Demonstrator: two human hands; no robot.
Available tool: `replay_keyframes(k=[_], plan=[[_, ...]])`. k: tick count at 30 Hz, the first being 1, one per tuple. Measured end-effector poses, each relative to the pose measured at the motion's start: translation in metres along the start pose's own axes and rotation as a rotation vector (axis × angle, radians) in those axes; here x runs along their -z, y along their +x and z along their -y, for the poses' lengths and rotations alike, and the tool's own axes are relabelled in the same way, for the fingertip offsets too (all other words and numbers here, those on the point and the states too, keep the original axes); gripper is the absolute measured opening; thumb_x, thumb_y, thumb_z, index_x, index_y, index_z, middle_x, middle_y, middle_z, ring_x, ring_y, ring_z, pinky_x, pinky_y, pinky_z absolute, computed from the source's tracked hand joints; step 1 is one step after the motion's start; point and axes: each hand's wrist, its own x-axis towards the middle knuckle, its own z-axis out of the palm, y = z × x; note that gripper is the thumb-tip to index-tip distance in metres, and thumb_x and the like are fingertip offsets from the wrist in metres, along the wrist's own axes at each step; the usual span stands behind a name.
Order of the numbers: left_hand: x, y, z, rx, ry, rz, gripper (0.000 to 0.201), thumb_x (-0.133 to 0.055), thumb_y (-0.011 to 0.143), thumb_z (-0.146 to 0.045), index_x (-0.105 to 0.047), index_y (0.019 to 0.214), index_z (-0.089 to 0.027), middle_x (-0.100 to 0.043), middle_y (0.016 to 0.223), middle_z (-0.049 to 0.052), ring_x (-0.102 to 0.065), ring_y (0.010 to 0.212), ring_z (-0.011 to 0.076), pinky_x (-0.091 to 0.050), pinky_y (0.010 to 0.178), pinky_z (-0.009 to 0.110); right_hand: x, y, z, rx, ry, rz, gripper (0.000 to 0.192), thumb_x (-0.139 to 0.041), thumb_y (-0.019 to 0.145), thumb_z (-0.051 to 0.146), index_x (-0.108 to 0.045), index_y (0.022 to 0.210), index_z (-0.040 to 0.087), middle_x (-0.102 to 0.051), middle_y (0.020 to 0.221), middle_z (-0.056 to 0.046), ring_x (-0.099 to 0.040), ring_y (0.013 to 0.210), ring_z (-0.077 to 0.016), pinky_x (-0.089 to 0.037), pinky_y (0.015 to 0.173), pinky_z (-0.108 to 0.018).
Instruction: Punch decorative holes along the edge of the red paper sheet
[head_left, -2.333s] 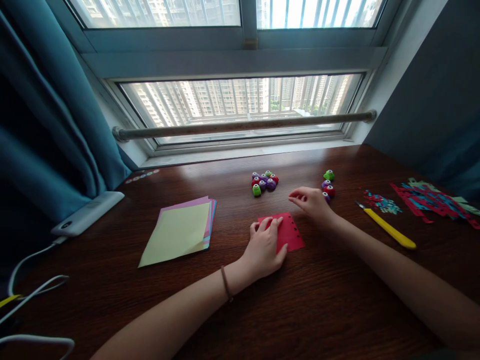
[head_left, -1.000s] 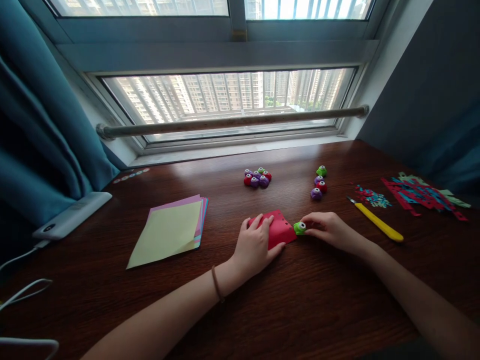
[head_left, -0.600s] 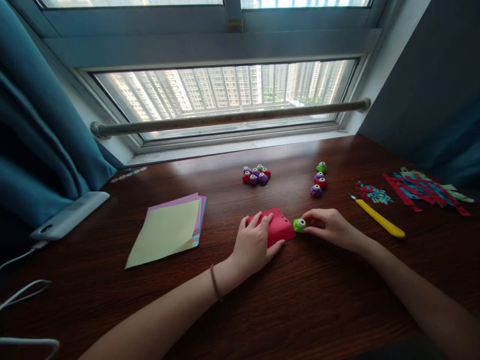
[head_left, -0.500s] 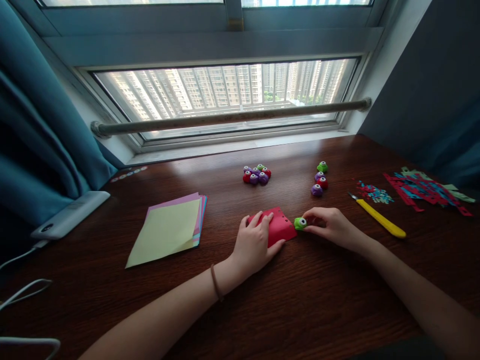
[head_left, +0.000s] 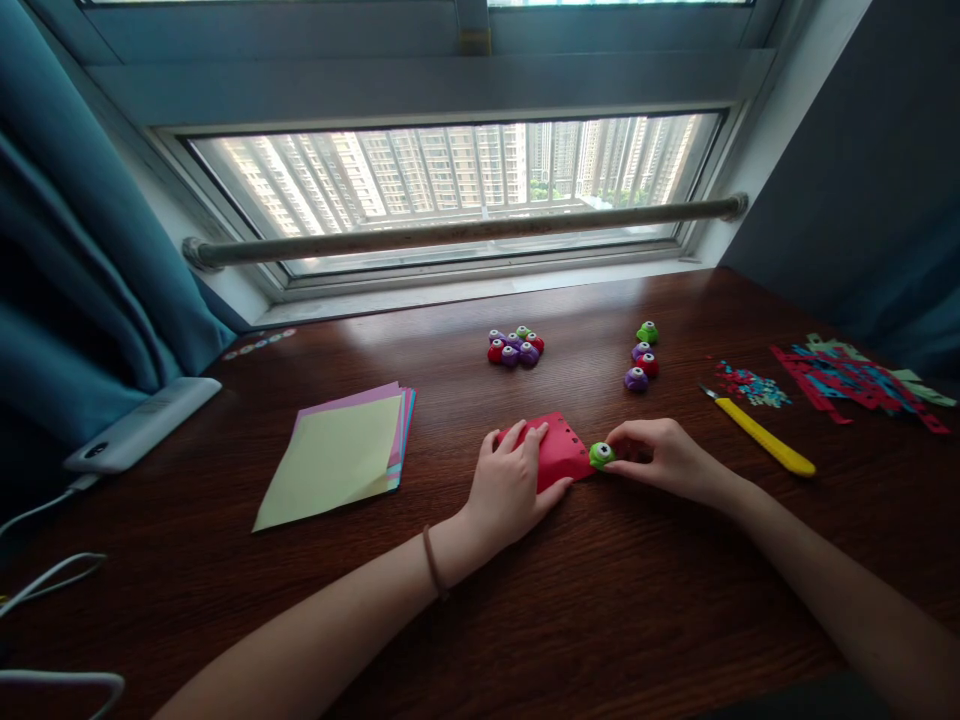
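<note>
A folded red paper with small holes along its far edge lies on the dark wooden desk. My left hand rests flat on it, fingers spread, pressing it down. My right hand grips a small green craft punch set against the paper's right corner. Beyond them lie a cluster of red, purple and green punches and a second small group of punches to the right.
A stack of coloured paper sheets lies at left. A yellow craft knife and paper scraps lie at right. A white power bank with cables sits at far left, by a teal curtain. A window rail runs behind.
My right hand took a green punch from the middle cluster and brought it to the red paper's right corner. In the last second it edged slightly left. My left hand stayed on the paper.
</note>
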Motion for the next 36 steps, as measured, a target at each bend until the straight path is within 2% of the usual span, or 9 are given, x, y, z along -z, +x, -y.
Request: replay_keyframes(k=[8, 15, 20, 29, 36], plan=[[0.001, 0.001, 0.001, 0.004, -0.013, -0.007, 0.063, -0.054, 0.080, -0.050, -0.039, 0.126, -0.011, -0.052, 0.123, 0.015, -0.040, 0.119, 0.0267, -0.027, 0.098, 0.044, -0.001, -0.001, 0.002, 0.002, -0.008, -0.006, 0.021, -0.063, 0.076, 0.036, -0.063, 0.087, 0.018, -0.062, 0.073, 0.000, -0.055, 0.063, -0.0114, -0.043, 0.056, -0.023], [-0.002, 0.000, 0.001, 0.019, -0.024, -0.007, 0.065, -0.055, 0.080, -0.051, -0.037, 0.128, -0.012, -0.050, 0.125, 0.014, -0.038, 0.122, 0.0278, -0.026, 0.099, 0.046, 0.001, 0.000, 0.000, 0.144, -0.059, 0.018, 0.018, -0.061, 0.078, 0.028, -0.062, 0.093, 0.019, -0.062, 0.083, -0.001, -0.056, 0.072, -0.0125, -0.044, 0.065, -0.025], [-0.002, -0.001, 0.002, 0.024, -0.036, -0.003, 0.065, -0.055, 0.079, -0.051, -0.037, 0.128, -0.012, -0.050, 0.126, 0.013, -0.037, 0.122, 0.0285, -0.026, 0.099, 0.045, -0.002, -0.001, 0.000, 0.117, -0.062, 0.015, 0.018, -0.062, 0.078, 0.032, -0.064, 0.092, 0.020, -0.062, 0.080, 0.000, -0.056, 0.069, -0.0116, -0.044, 0.062, -0.024], [-0.002, 0.001, 0.001, 0.021, -0.055, 0.002, 0.065, -0.054, 0.080, -0.050, -0.035, 0.130, -0.014, -0.049, 0.127, 0.012, -0.035, 0.124, 0.0289, -0.024, 0.100, 0.046, -0.007, 0.002, 0.000, 0.221, 0.013, 0.035, 0.023, -0.057, 0.083, 0.029, -0.063, 0.104, 0.022, -0.060, 0.099, -0.004, -0.057, 0.085, -0.0142, -0.047, 0.074, -0.025], [-0.002, 0.000, 0.002, 0.017, -0.071, 0.010, 0.065, -0.054, 0.081, -0.050, -0.034, 0.131, -0.014, -0.048, 0.128, 0.011, -0.033, 0.125, 0.0291, -0.023, 0.101, 0.047, -0.010, 0.004, 0.001, 0.232, 0.021, 0.045, 0.026, -0.056, 0.083, 0.030, -0.062, 0.108, 0.024, -0.060, 0.101, -0.005, -0.057, 0.087, -0.0158, -0.047, 0.075, -0.027]])
